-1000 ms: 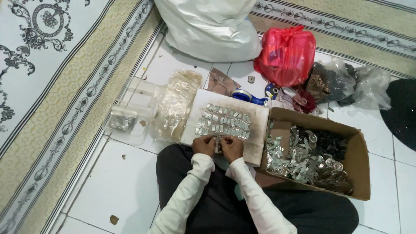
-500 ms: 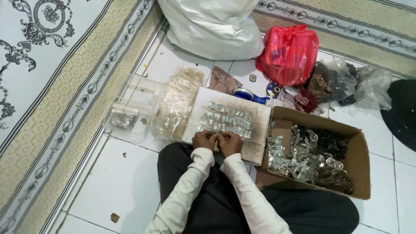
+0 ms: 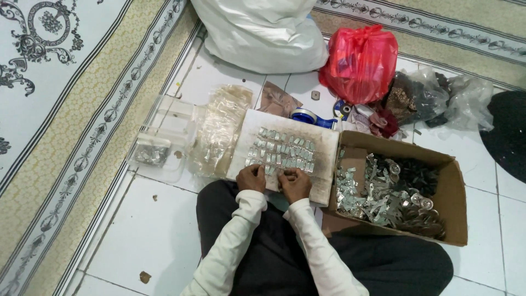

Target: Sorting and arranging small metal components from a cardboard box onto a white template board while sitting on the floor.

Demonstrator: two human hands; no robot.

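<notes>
Here, in the head view, a white board is seen lying on the tiled floor in front of a seated person, and rows of small silvery metal pieces are laid out on it. The left hand is rested on the board's near edge just below the rows, its fingers curled; whether a piece is pinched there cannot be told. The right hand is placed just beside it, fingers bent over the lowest row, and its grip cannot be made out either. To the right of the board, touching it, an open cardboard box is filled with loose metal parts. To the left, a heap of clear plastic bags and a clear plastic container are set. Beyond the board, a blue tape roll, a red plastic bag and a large white sack are seen. A patterned carpet is spread along the left.
</notes>
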